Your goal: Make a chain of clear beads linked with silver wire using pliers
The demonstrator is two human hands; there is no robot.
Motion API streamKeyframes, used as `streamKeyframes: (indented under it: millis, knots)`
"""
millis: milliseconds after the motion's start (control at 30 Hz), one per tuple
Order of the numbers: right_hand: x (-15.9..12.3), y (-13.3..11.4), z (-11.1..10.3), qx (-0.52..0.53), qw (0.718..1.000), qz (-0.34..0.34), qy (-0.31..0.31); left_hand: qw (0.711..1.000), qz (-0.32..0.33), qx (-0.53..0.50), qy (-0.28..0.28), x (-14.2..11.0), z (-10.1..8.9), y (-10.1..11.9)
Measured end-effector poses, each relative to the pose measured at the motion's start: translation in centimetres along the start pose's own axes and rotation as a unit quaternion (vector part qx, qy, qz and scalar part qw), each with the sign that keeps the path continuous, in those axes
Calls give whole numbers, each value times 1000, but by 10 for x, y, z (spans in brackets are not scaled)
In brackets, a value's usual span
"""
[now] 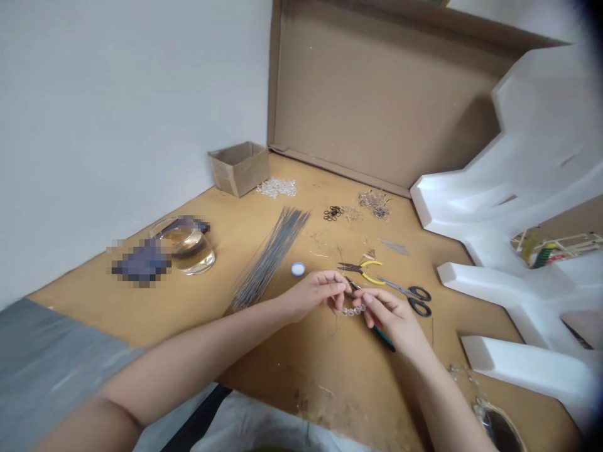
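Note:
Over the brown tabletop point(188, 307), a short curved string of clear beads point(353, 311) hangs between my two hands. My left hand point(320, 292) pinches its left end with closed fingers; the thin wire there is too fine to make out well. At the other end, my right hand point(387, 314) has thumb and fingers pressed together on the string. Green-handled pliers point(384, 338) lie under my right hand, partly hidden by it. Just beyond the hands are yellow-handled pliers point(360, 270) and black-handled scissors point(414, 300).
A bundle of grey wires point(273, 257) lies left of a small blue-rimmed white cap point(298, 269). Farther off are clear beads point(277, 187), a cardboard box point(239, 169), dark rings point(333, 213) and metal pieces point(375, 204). A glass point(200, 257) stands left; white foam point(475, 276) borders the right.

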State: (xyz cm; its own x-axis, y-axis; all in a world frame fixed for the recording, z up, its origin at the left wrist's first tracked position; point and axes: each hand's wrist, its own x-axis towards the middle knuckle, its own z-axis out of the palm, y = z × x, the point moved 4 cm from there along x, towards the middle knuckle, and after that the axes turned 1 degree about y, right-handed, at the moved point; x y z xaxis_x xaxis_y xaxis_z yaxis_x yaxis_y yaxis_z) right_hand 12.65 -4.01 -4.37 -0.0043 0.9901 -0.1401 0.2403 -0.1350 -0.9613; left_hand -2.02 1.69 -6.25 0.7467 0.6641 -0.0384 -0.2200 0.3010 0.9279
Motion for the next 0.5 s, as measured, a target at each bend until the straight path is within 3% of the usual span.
streamKeyframes:
  millis: [100, 200, 367, 500]
  knots:
    - [5, -1, 5, 20, 1000, 12, -17, 985, 55, 147, 79, 0, -6, 3]
    - [6, 6, 6, 24, 1000, 15, -6, 923, 138, 338, 124, -5, -5, 12]
    - [1, 15, 8, 6, 1000, 12, 5, 795, 208, 563, 85, -10, 7, 17]
    - [-2, 15, 7, -34, 999, -6, 21, 764, 207, 607, 66, -10, 11, 16]
